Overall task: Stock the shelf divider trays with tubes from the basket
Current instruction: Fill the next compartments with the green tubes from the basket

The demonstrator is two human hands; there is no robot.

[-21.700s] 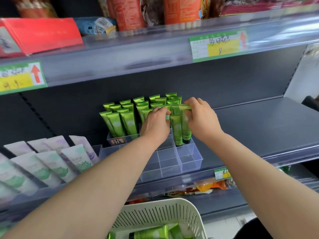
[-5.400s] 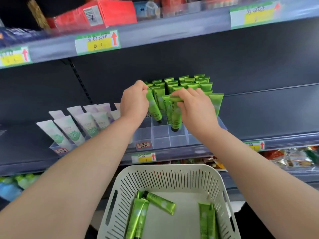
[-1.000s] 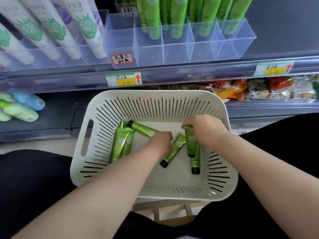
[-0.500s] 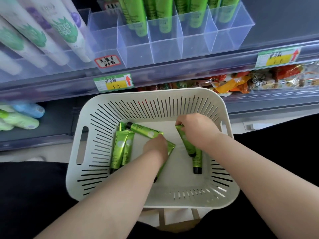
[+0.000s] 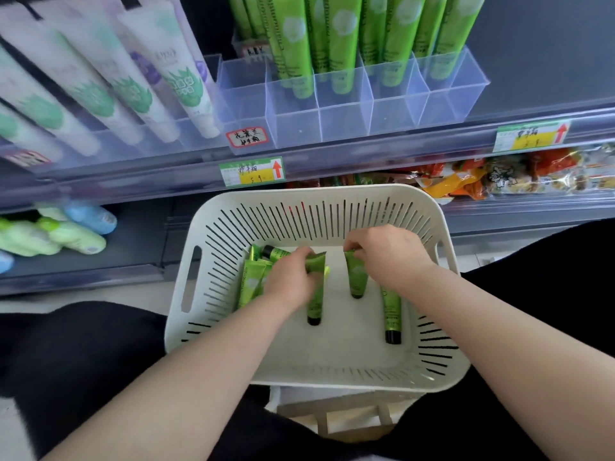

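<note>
Inside basket (image 5: 442, 371) — both hands' (image 5: 289, 283) fingers (image 5: 353, 245) seemingly pinch tubes (image 5: 356, 277).

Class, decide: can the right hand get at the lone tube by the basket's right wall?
Probably: the lone tube lies uncovered beside the right hand, though that hand pinches another tube.

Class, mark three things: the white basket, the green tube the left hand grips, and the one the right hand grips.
basket (image 5: 316, 192): head view, far rim.
left-hand tube (image 5: 314, 304): head view, lower body above the cap.
right-hand tube (image 5: 356, 277): head view, middle of body.
</note>
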